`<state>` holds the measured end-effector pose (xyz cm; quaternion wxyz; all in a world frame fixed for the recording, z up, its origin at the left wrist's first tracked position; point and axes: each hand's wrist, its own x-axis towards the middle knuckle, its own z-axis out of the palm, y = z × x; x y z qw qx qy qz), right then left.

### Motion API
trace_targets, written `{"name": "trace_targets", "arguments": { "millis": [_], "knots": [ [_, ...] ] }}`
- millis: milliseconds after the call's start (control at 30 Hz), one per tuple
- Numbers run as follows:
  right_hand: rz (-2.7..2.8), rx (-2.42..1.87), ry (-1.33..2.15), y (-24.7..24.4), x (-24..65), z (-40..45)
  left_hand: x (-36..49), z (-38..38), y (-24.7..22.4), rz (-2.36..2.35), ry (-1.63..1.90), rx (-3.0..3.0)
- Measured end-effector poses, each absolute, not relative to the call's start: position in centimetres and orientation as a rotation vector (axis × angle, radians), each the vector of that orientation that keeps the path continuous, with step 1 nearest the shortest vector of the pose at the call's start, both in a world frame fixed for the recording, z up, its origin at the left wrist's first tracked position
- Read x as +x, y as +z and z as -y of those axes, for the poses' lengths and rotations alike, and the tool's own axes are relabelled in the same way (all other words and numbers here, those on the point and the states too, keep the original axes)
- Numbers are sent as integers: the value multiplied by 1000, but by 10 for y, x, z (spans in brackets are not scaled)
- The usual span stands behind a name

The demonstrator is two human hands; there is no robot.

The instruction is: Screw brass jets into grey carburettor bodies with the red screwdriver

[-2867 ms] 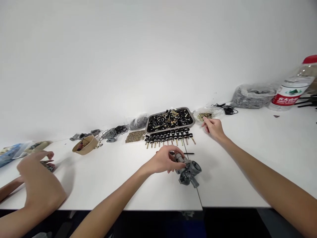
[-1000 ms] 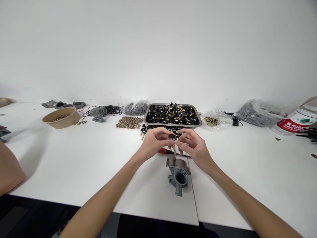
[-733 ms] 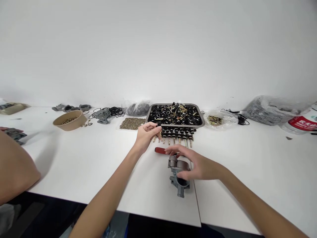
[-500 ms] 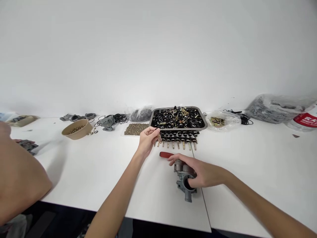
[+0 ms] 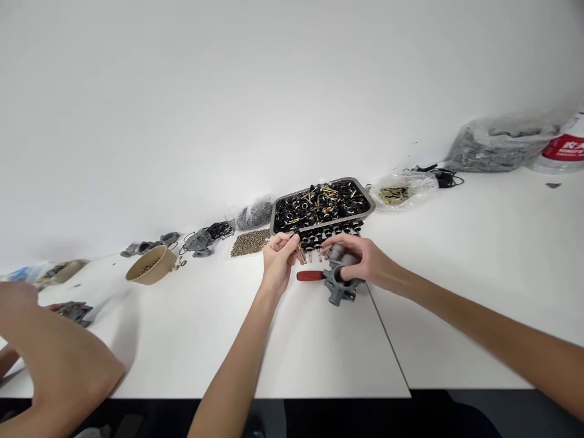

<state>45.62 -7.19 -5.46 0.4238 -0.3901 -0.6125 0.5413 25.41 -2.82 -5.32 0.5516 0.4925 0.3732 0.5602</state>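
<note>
1. Nearest on the left, a co-worker's arm (image 5: 68,359) leans over the table (image 5: 328,359), with a grey part (image 5: 75,312) by that person's fingers.
2. Closer to the middle, the right hand (image 5: 370,263) curls around a grey metal housing (image 5: 338,291), thumb at its round opening; I can't tell whether the housing touches the table.
3. The left hand (image 5: 277,261), just across from it, pinches a brass-coloured pin (image 5: 300,250) between thumb and fingers.
4. Between them a red handle (image 5: 310,275) lies on the table, its end up against the housing from where I stand.
5. Just beyond, black-headed pins (image 5: 337,230) stand in rows along a metal tray (image 5: 347,218) heaped with similar pieces.
6. Left of the tray are small brass beads (image 5: 250,242); farther left, a tan bowl (image 5: 157,271).
7. At the far right, a bulging clear bag (image 5: 502,146) sits beside a bottle (image 5: 563,149).
</note>
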Motion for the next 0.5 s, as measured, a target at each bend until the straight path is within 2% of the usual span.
{"name": "trace_targets", "arguments": {
  "millis": [200,500],
  "knots": [
    [1454,-981,1167,-59,454,72,270,41,-51,-963,1376,1241],
    [1500,-994,1141,-58,449,79,269,38,-55,-993,1392,1245]
  ]
}}
